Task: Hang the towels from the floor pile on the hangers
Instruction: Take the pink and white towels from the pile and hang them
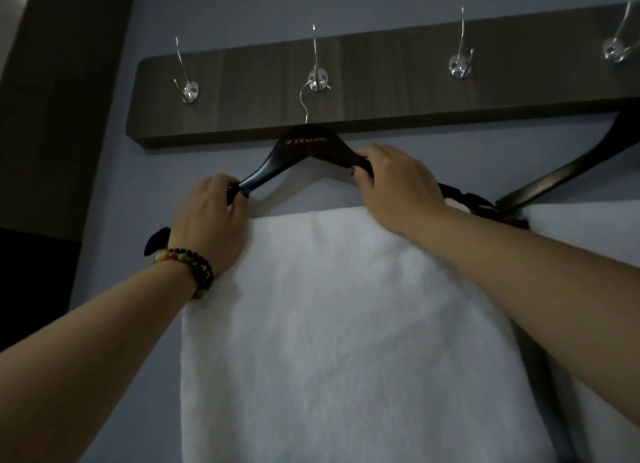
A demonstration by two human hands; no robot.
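**Four hooks, two hangers, two towels on one dark board**

One dark wooden board [381, 81] runs across a pale grey-blue wall [242, 9], and everything here sits in relation to it. To the left of the board stands a dark panel or door frame [59, 99]; the light is dim.

Four chrome hooks are fixed along the board: the first hook [188, 90] at its left end, the second hook [317, 81] next to it, the third hook [460, 66] further right, and the fourth hook [614, 50] at the picture's right edge.

Two black hangers hang below the board. The near hanger [311, 147] has its wire hooked on the second hook. A second hanger [568, 171] slants down from the board's right end.

Two white towels show. The main towel [346, 324] is draped over the near hanger's bar, directly under the board. A second towel [595, 234] hangs under the second hanger.

Two hands are up beneath the board. The left hand [211, 220], with a beaded bracelet [188, 263] on its wrist, grasps the near hanger's left arm. The right hand [398, 182] grasps its right arm.
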